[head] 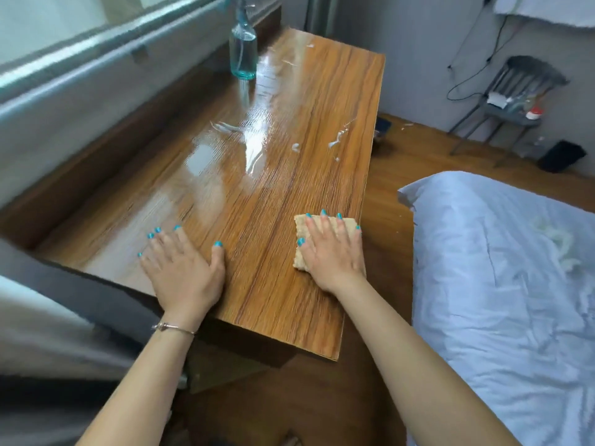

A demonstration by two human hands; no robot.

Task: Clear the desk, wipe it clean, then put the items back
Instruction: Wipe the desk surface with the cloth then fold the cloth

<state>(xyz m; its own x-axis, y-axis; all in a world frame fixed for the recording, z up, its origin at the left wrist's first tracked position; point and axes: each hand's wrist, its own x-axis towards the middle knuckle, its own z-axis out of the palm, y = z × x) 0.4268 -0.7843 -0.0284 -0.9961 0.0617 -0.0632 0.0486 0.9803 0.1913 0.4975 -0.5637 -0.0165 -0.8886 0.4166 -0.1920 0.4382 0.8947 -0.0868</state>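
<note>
Wiping underway: right hand (pixel 333 252) flat, fingers spread, pressing tan square cloth (pixel 302 249) on near wooden desk (pixel 257 284) edge; left hand (pixel 183 268) open, bracing. Far-end white smears (pixel 336 141) remain; clear blue-tinted spray bottle (pixel 243 49) still there; items not returned.

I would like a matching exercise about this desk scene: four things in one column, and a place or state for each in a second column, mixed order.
Things:
1. spray bottle
2. cloth
3. left hand
4. chair

Places or states:
A. flat on the bare desk, holding nothing
B. under the right hand, near the desk's right edge
C. upright at the far end of the desk
D. on the floor by the wall, with small items on its seat

Pairs: 1-C, 2-B, 3-A, 4-D
</note>
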